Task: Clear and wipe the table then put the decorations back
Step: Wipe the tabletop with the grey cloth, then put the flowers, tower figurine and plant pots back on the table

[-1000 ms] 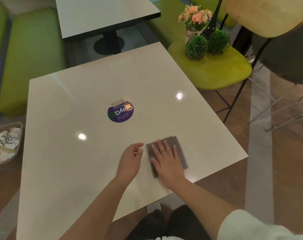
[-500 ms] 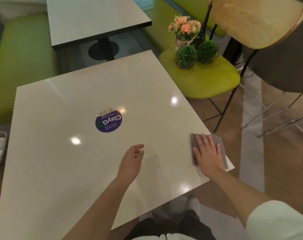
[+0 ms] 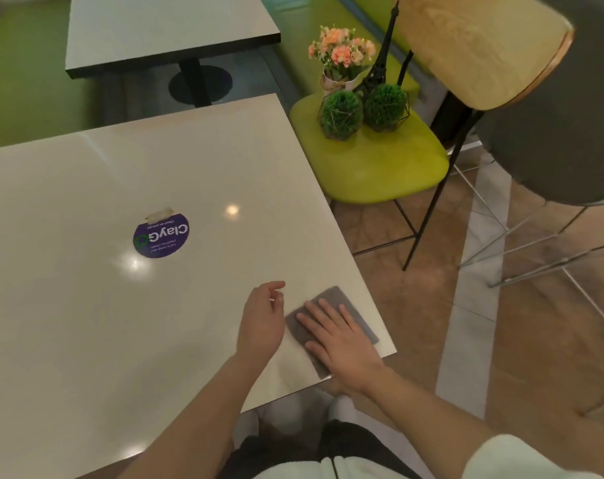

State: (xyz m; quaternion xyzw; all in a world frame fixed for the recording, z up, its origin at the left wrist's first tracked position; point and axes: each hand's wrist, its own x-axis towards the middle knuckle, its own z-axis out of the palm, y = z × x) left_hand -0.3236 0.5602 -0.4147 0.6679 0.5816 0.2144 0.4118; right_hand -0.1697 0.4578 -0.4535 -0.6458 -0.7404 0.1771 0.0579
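Cloth (image 3: 331, 305) back inward from table (image 3: 86, 305) edge, long axis diagonal; right hand (image 3: 342, 337) flat atop

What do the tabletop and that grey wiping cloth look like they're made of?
Tabletop: looks like polished stone or a glossy laminate, since ceiling lights reflect sharply; which one is unclear. Grey cloth under the right hand: thin, matte, soft fabric, possibly microfibre.

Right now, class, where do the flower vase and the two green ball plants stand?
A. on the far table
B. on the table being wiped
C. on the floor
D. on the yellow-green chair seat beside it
D: the flower vase and both green ball plants stand on the yellow-green chair seat, off the table.
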